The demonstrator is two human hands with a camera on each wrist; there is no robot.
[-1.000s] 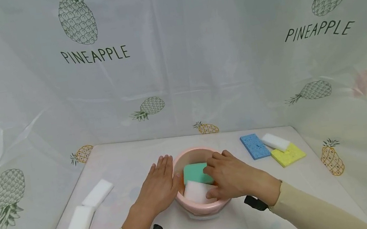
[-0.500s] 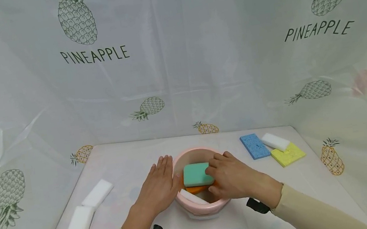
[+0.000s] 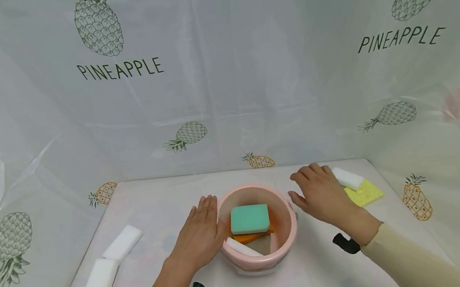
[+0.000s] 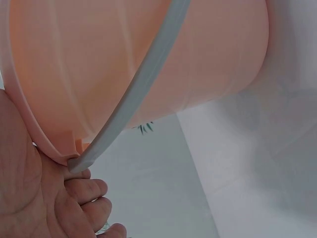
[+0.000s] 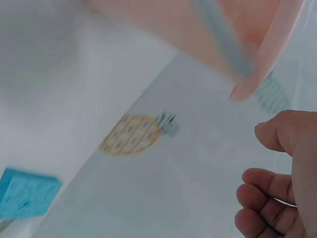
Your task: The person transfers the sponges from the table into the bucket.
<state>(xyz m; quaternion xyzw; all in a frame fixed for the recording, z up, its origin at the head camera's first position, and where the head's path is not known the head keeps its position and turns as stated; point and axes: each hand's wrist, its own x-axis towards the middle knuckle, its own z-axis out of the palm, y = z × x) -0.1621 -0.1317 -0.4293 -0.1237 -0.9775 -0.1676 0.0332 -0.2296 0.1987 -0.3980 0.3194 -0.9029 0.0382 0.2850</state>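
A pink bucket (image 3: 292, 232) with a grey handle (image 4: 130, 96) stands at the middle of the table. Inside lie a green sponge (image 3: 249, 219), an orange sponge (image 3: 247, 238) below it, and a white sponge (image 3: 242, 247) leaning near the front wall. My left hand (image 3: 198, 231) touches the bucket's left rim, its fingers straight. To the right of the bucket my right hand (image 3: 323, 194) hovers with loosely bent fingers and holds nothing. A blue sponge (image 5: 28, 194) shows in the right wrist view; in the head view my right hand hides it.
On the right of the table (image 3: 316, 268) a white sponge (image 3: 347, 178) leans on a yellow sponge (image 3: 365, 193). Two more white sponges, one farther (image 3: 122, 243) and one nearer (image 3: 99, 282), lie on the left. A pineapple-printed sheet (image 3: 223, 91) surrounds the table.
The white sponge in the bucket has tipped from lying broad side up to leaning at the front. My right hand has left the bucket and moved right. My left hand has stayed put.
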